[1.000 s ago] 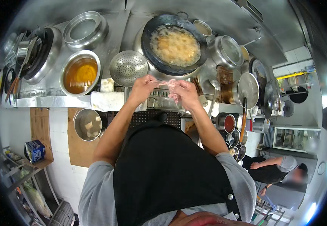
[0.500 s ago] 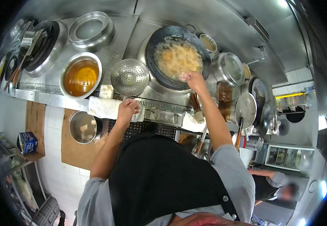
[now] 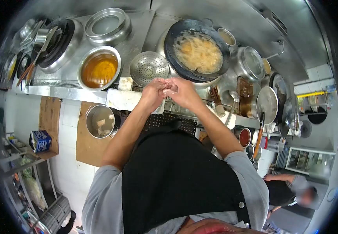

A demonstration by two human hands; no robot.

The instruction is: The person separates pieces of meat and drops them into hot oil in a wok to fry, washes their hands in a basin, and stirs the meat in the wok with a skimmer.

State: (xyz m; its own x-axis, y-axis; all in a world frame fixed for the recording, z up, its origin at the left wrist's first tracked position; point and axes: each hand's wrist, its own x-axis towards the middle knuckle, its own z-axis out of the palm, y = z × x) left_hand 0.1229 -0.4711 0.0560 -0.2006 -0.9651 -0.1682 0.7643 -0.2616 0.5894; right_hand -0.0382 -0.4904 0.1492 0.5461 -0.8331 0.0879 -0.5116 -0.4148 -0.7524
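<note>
My left hand [image 3: 152,94] and my right hand [image 3: 181,92] meet at the front edge of the stove, fingertips touching. Both have curled fingers, and what lies between them, if anything, is too hidden to name. Just behind them rests a perforated metal strainer [image 3: 148,69]. Beyond my right hand, a black wok [image 3: 173,50] holds bubbling oil with pale golden pieces [image 3: 198,54] frying in it. Left of the strainer stands a metal bowl [image 3: 118,62] of amber oil. A folded white cloth [image 3: 124,100] lies on the edge by my left hand.
A bamboo brush [image 3: 217,102] and a ladle [image 3: 234,96] lie to the right, near lidded pots [image 3: 250,64]. Below the edge at left is a pot [image 3: 89,121] with pale chunks in liquid. A co-worker [image 3: 287,191] stands at the lower right.
My right hand has drawn back from over the wok to meet my left hand, which has moved right and up. The view has shifted, and a ladle now shows at right.
</note>
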